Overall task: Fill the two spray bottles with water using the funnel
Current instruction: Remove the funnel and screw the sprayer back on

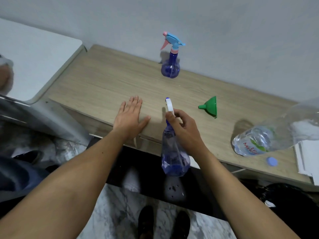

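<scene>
My right hand (183,125) grips the neck of a purple spray bottle (174,157) with a white trigger head, holding it up in front of the table's near edge. My left hand (130,116) lies flat, fingers straight, on the wooden table (107,80). A second purple spray bottle (170,66) with a blue and pink trigger head stands upright at the back by the wall. A green funnel (209,106) lies on its side on the table, to the right of my right hand. A large clear water bottle (269,135) lies tilted at the right, uncapped.
A blue bottle cap (271,161) lies near the front right edge. White papers (309,157) sit at the far right. A white table (34,54) adjoins on the left. Below the table edge are a marbled floor and my dark shoes (164,221).
</scene>
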